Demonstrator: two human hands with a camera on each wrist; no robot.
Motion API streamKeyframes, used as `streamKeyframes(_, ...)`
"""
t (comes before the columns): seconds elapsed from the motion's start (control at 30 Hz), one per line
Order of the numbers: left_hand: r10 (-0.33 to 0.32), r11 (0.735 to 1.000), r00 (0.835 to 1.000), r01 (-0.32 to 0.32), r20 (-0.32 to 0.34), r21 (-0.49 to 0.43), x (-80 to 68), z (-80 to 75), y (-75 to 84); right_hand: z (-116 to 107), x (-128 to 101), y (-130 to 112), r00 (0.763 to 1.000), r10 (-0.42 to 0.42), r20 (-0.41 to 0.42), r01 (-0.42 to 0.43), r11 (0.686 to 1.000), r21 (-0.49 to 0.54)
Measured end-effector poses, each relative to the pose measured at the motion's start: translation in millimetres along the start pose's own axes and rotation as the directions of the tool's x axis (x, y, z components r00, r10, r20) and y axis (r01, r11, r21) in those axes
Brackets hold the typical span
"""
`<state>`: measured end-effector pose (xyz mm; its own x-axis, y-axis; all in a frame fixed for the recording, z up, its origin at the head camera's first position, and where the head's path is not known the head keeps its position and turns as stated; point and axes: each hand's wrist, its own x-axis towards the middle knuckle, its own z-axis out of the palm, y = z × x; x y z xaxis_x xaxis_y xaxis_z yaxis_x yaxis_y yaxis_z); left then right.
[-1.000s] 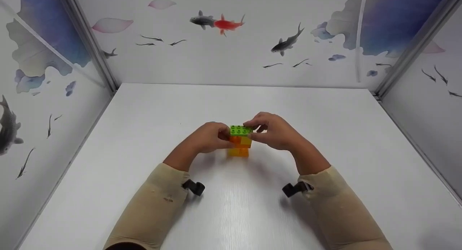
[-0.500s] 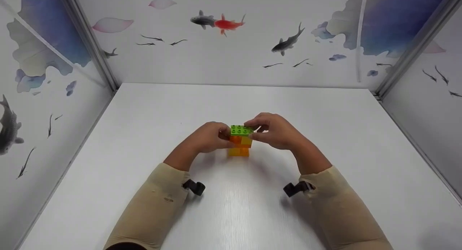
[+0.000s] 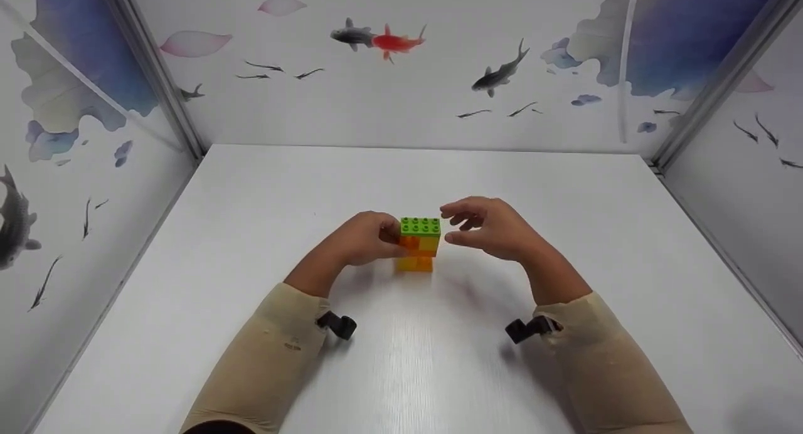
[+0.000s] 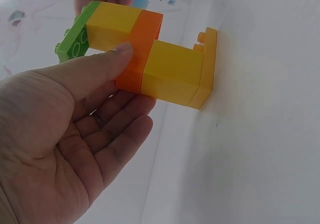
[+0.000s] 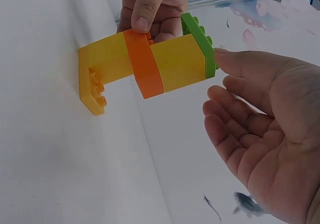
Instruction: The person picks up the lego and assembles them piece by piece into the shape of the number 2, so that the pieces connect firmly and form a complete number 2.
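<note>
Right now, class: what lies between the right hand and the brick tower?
Nothing: only a bare gap separates the right hand from the tower, clearest in the right wrist view; the left hand holds its other side.

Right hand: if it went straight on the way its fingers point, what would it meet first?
Most likely the green plate topping the brick stack; the right hand is open just beside it, fingers aimed at its edge.

The block stack [image 3: 418, 244] goes lime green on top, then yellow, a thin orange layer, yellow again, and an amber-yellow base plate. Table [image 3: 401, 359] is plain white. Walls [image 3: 389, 64] are white with grey fish, one red fish, and blue-purple lotus leaves. Sleeves [image 3: 263, 365] are beige.
</note>
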<state>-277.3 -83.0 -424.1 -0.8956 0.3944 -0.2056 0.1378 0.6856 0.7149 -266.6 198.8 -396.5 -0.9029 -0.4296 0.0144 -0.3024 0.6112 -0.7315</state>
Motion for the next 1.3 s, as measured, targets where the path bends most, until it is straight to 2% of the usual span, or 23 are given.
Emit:
streamKeyframes(0.17,0.002,1.0,1.0,-0.002,0.0,0.004,-0.5,0.0,0.1,2,2,6,0.999,0.033,0.014,-0.034,0.999,0.021)
streamKeyframes(0.47,0.024,1.0,1.0,-0.024,-0.003,-0.009,-0.7,-1.5,-1.8,22,10,16,0.994,0.067,0.092,-0.073,0.995,0.062)
streamKeyframes(0.6,0.019,1.0,1.0,-0.02,-0.012,-0.009,0.0,-1.7,-2.5,29,13,18,0.991,0.087,0.101,-0.095,0.993,0.071)
streamKeyframes(0.77,-0.006,1.0,0.999,0.005,-0.035,-0.023,2.2,0.6,-4.0,32,16,21,0.991,0.119,0.068,-0.124,0.989,0.079)
streamKeyframes(0.97,-0.011,0.998,0.996,0.006,-0.094,-0.059,5.6,5.1,-6.5,35,18,23,0.984,0.177,-0.005,-0.174,0.973,0.153)
streamKeyframes(1.3,-0.036,0.992,0.991,0.019,-0.132,-0.128,9.2,8.0,-6.8,36,22,23,0.957,0.284,-0.062,-0.264,0.938,0.225)
